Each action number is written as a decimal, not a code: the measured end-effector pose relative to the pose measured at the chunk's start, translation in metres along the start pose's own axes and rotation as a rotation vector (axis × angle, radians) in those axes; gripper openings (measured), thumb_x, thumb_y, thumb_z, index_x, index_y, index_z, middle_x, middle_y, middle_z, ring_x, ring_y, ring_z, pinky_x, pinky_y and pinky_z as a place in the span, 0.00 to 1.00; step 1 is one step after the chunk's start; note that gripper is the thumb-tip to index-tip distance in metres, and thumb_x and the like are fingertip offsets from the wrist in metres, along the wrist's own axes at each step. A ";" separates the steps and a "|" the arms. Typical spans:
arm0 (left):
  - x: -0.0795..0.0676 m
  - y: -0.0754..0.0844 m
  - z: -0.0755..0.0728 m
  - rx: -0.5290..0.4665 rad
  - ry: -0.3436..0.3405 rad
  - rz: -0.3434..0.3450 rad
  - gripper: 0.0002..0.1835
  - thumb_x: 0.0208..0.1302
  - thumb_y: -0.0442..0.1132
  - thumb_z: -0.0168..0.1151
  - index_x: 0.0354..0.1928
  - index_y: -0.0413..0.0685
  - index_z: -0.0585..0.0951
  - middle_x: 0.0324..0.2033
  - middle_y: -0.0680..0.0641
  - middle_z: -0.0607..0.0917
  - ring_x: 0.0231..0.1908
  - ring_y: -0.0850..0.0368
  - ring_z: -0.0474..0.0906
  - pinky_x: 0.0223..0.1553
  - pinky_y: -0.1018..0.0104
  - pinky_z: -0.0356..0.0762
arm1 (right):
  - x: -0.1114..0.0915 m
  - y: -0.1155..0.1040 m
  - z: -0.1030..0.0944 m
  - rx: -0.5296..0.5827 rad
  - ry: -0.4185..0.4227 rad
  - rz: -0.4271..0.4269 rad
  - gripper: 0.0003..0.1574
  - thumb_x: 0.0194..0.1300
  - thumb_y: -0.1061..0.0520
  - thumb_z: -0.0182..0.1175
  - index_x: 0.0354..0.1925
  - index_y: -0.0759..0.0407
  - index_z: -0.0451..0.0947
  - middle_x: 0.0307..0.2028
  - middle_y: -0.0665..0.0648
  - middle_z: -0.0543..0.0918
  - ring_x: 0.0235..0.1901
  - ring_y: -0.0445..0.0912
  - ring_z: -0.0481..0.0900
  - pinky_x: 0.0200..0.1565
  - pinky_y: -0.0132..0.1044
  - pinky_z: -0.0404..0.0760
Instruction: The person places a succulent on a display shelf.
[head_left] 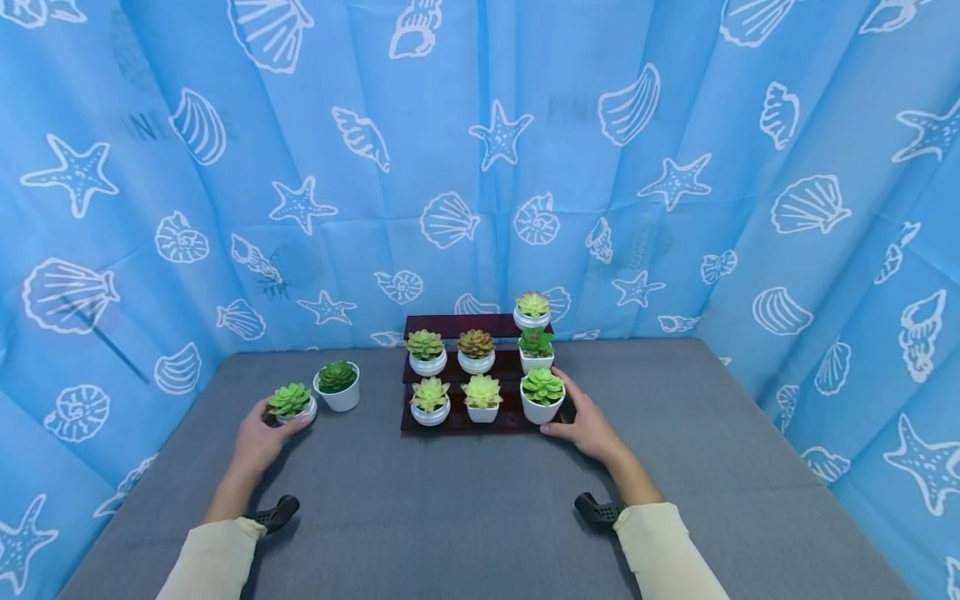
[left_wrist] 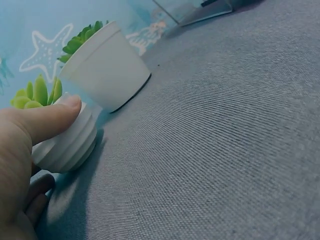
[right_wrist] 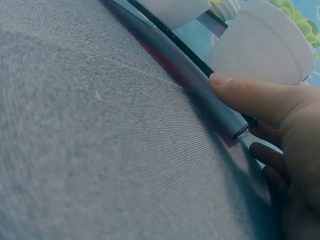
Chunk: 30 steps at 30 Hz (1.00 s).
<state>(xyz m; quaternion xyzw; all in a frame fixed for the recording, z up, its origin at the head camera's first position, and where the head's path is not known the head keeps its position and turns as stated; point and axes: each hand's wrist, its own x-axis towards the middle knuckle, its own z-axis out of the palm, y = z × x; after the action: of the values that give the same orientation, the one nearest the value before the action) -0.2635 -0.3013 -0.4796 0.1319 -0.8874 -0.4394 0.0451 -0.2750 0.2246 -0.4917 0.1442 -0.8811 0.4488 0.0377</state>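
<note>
At the left of the head view, my left hand (head_left: pixel 258 435) holds a small potted succulent (head_left: pixel 290 401) with bright green leaves. Its white pot (left_wrist: pixel 75 142) has slanting ribs, and the thumb lies across its upper side. Just beyond stands a second succulent (head_left: pixel 338 385) in a smooth white pot. My right hand (head_left: pixel 588 427) is around the right side of another potted succulent (head_left: pixel 542 395) on the lowest tier of a dark red stepped shelf (head_left: pixel 456 427). The right thumb (right_wrist: pixel 245 92) lies by this pot's base and the shelf edge; the pot partly hides the fingers.
On the shelf's tiers stand several more succulents in white pots, among them a reddish one (head_left: pixel 476 351) and, on top, a pale green one (head_left: pixel 532 309). A grey cloth (head_left: pixel 450 517) covers the table. Behind hangs a blue shell-patterned curtain (head_left: pixel 420 167).
</note>
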 end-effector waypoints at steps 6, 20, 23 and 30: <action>-0.002 -0.001 0.001 -0.016 0.069 0.029 0.50 0.58 0.56 0.70 0.70 0.31 0.58 0.65 0.27 0.64 0.65 0.32 0.60 0.62 0.39 0.59 | -0.001 0.000 0.000 -0.001 -0.001 0.006 0.63 0.51 0.55 0.76 0.76 0.47 0.50 0.71 0.65 0.59 0.68 0.65 0.56 0.63 0.68 0.54; 0.002 0.019 -0.012 -0.166 0.168 0.058 0.46 0.58 0.56 0.69 0.70 0.38 0.62 0.63 0.33 0.69 0.60 0.40 0.67 0.54 0.47 0.70 | 0.000 0.000 0.000 0.008 -0.004 -0.002 0.63 0.52 0.55 0.76 0.76 0.48 0.50 0.72 0.65 0.58 0.69 0.63 0.55 0.65 0.66 0.52; 0.004 0.027 -0.014 -0.162 0.180 0.073 0.45 0.59 0.57 0.68 0.70 0.39 0.63 0.62 0.35 0.71 0.58 0.42 0.68 0.52 0.48 0.71 | 0.000 0.000 0.001 0.002 -0.006 0.000 0.63 0.52 0.55 0.76 0.76 0.48 0.49 0.72 0.65 0.58 0.69 0.63 0.55 0.65 0.66 0.52; 0.013 0.048 -0.013 -0.218 0.184 0.097 0.44 0.59 0.52 0.70 0.71 0.39 0.62 0.66 0.34 0.67 0.64 0.37 0.64 0.61 0.44 0.67 | 0.000 -0.002 0.000 0.020 -0.003 -0.007 0.63 0.51 0.57 0.76 0.76 0.49 0.50 0.71 0.65 0.58 0.69 0.63 0.55 0.65 0.66 0.52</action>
<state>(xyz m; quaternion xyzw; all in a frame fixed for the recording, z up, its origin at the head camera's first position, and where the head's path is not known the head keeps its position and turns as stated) -0.2824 -0.2871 -0.4341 0.1228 -0.8319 -0.5165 0.1614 -0.2742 0.2233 -0.4903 0.1481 -0.8762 0.4572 0.0366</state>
